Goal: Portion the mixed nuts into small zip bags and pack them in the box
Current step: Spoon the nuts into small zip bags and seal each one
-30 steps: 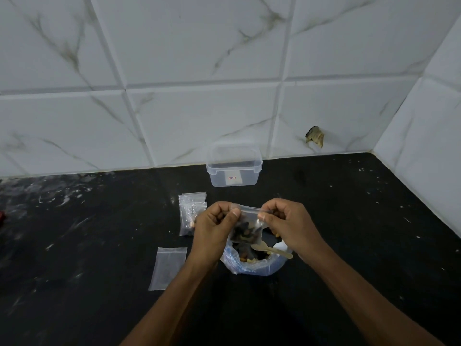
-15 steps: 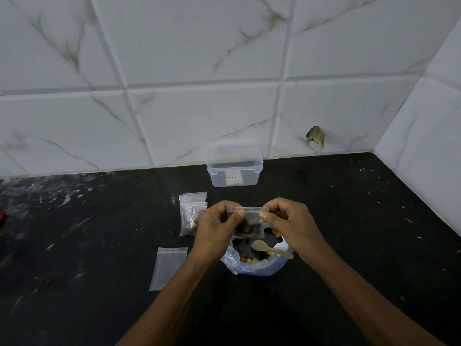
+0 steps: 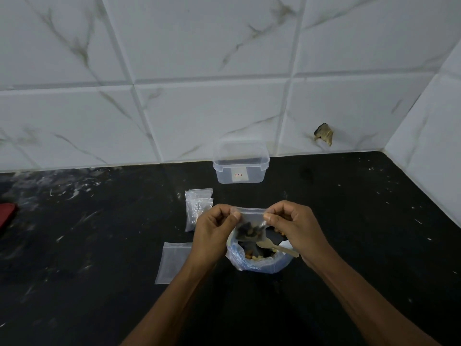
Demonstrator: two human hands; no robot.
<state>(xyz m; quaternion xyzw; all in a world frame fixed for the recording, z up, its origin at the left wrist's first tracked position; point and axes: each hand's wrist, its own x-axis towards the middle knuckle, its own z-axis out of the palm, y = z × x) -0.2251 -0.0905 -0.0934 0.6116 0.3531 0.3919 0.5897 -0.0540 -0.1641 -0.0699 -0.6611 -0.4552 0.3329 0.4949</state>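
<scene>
A small clear zip bag (image 3: 250, 227) with dark nuts in its bottom hangs between my hands above the counter. My left hand (image 3: 214, 231) pinches its top left corner and my right hand (image 3: 293, 224) pinches its top right corner, thumbs on the zip strip. Right below it sits the open bag of mixed nuts (image 3: 259, 263), clear with blue print, with a wooden spoon (image 3: 277, 248) resting in it. The clear plastic box (image 3: 240, 162) stands open near the wall, straight beyond my hands.
Several small zip bags (image 3: 198, 206) lie stacked just left of my left hand. One flat empty zip bag (image 3: 172, 262) lies nearer, beside my left forearm. A red object (image 3: 6, 216) shows at the far left edge. White tiled walls close the back and right.
My hands have lifted the small bag slightly and pulled its top edge straight; my thumbs have moved apart toward the two ends of the zip strip.
</scene>
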